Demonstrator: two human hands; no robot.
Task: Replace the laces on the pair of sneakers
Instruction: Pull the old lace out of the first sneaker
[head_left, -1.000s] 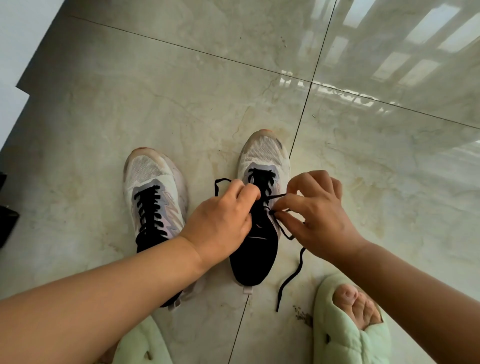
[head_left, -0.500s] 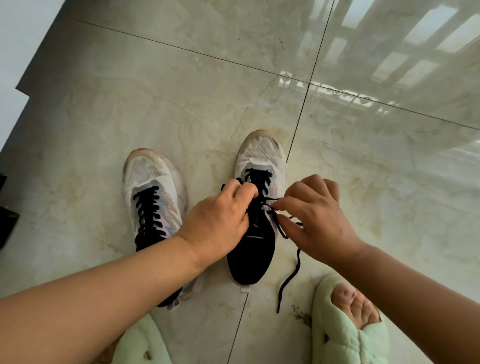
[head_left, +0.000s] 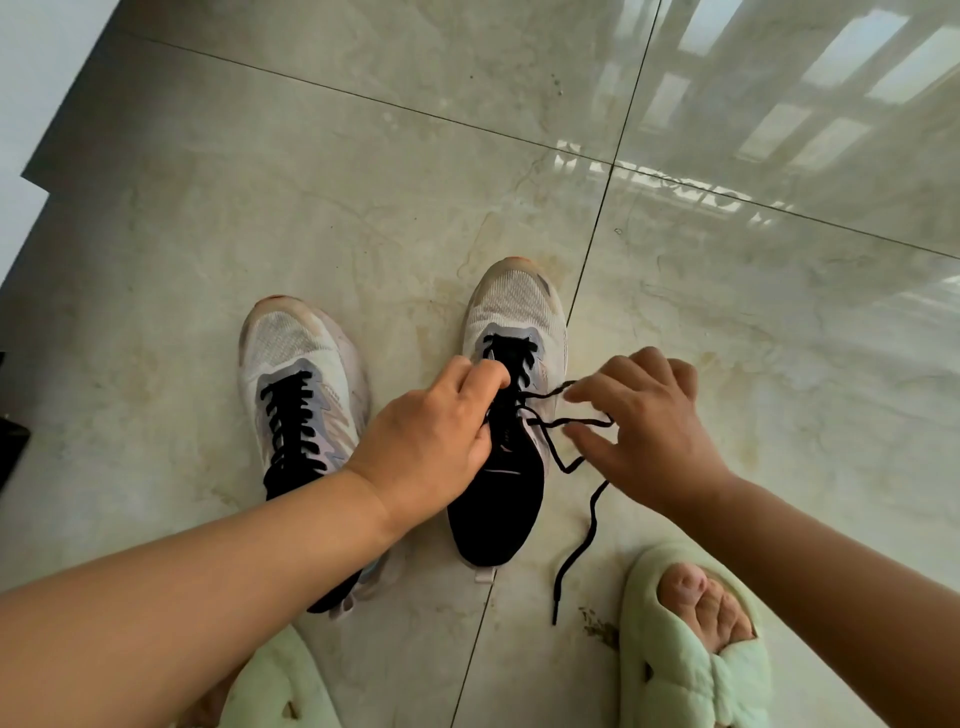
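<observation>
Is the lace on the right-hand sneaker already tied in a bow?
No: the black lace trails loose from the right-hand sneaker across the floor, its free end lying near the green slipper.

1. The place looked like a home, most likely an indoor living area or entryway.
2. The floor (head_left: 363, 218) was laid in large glossy marble-look tiles with thin dark grout lines, the kind common in houses.
3. The reflection of a barred window (head_left: 810, 88) shone on the polished tiles at the upper right.
4. The person wore soft pale-green house slippers (head_left: 691, 670) on bare feet.
5. A worn pair of sneakers (head_left: 301, 374) stood directly on the floor beside them.
</observation>
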